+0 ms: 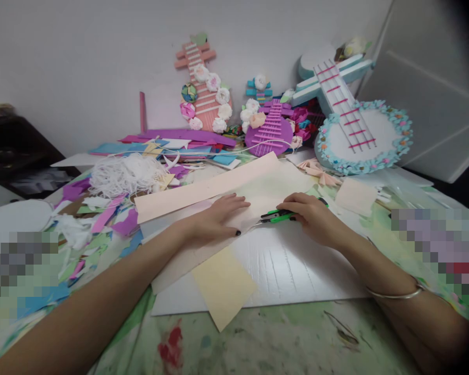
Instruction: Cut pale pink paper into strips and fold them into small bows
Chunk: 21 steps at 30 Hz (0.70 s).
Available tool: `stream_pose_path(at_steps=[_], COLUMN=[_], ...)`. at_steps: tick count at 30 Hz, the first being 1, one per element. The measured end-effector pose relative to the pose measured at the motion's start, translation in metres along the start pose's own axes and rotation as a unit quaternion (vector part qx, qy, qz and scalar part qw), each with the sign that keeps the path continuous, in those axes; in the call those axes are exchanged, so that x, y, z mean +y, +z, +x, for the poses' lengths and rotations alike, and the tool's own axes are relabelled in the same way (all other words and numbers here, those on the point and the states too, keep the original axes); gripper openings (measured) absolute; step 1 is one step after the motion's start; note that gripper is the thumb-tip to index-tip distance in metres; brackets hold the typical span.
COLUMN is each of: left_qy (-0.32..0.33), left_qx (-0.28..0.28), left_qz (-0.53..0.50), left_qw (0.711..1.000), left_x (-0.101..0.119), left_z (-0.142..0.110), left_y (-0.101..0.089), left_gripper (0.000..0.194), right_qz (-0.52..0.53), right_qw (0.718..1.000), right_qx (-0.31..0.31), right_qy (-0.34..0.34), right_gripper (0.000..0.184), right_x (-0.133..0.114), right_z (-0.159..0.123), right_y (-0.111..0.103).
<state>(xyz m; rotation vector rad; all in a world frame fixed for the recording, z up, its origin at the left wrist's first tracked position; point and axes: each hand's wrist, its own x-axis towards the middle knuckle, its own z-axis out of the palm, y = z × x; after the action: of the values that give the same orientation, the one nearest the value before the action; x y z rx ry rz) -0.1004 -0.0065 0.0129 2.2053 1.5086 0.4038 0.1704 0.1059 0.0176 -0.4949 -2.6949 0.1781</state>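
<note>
Well, my open left hand (214, 215) lies flat on the pale peach paper sheet (263, 192) at the dial's centre, while at three o'clock my right hand (315, 214) grips the green-and-black plastic box cutter (277, 214), which could nick my left thumb (227, 231) if it slips toward nine.

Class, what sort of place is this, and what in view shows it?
Probably a craft workspace: decorated instrument-shaped models sit at the back, white string lies heaped near coloured scraps, and the right hand holds a green-and-black cutter.
</note>
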Motion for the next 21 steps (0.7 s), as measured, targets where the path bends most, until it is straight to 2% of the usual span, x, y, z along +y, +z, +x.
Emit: stream_pose_path(at_steps=[5, 9, 12, 14, 18, 21], left_qy=[-0.001, -0.01, -0.02, -0.027, -0.053, -0.073], left_qx=[0.005, 0.001, 0.03, 0.044, 0.031, 0.057], left_qz=[0.033, 0.024, 0.016, 0.037, 0.117, 0.113], left_qw=[0.999, 1.0, 0.999, 0.998, 0.991, 0.989], left_x=[-0.007, -0.003, 0.001, 0.003, 0.002, -0.001], left_z=[0.004, 0.004, 0.002, 0.001, 0.002, 0.003], left_y=[0.006, 0.003, -0.001, -0.002, -0.002, -0.001], left_gripper=[0.067, 0.061, 0.06, 0.062, 0.077, 0.075], right_qz=[-0.006, -0.003, 0.003, 0.007, 0.004, 0.006], right_qw=[1.0, 1.0, 1.0, 1.0, 1.0, 1.0], right_qx=[-0.009, -0.011, -0.007, -0.003, 0.002, 0.008], right_qy=[0.015, 0.027, 0.023, 0.02, 0.019, 0.016], right_gripper=[0.051, 0.051, 0.051, 0.049, 0.049, 0.048], right_x=[0.0, 0.001, 0.0, 0.0, 0.0, -0.001], right_z=[0.0, 0.0, 0.0, 0.0, 0.0, 0.0], right_y=[0.002, 0.002, 0.002, 0.001, 0.0, -0.001])
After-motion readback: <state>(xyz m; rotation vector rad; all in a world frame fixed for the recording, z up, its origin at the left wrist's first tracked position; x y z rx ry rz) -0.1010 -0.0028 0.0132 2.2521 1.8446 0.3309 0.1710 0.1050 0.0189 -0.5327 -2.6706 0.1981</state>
